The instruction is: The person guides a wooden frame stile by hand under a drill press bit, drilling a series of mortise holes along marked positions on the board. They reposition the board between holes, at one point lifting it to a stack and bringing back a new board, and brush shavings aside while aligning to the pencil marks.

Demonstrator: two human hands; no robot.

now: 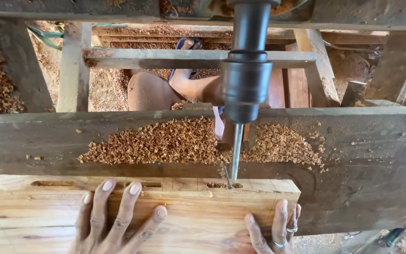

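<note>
on the grey worktop [48,141], wooden plank [189,211] pinned flat under drill bit [236,155]. 2 slots cut left of the bit, third apparently underway. left hand [113,221] and right hand [273,230] open, pressing the plank.

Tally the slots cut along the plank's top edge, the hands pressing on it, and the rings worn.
Slots in the plank: 3, the last under the drill bit
Hands on the plank: 2, left hand and right hand
Rings on the right hand's fingers: 2
Total: 7
</note>
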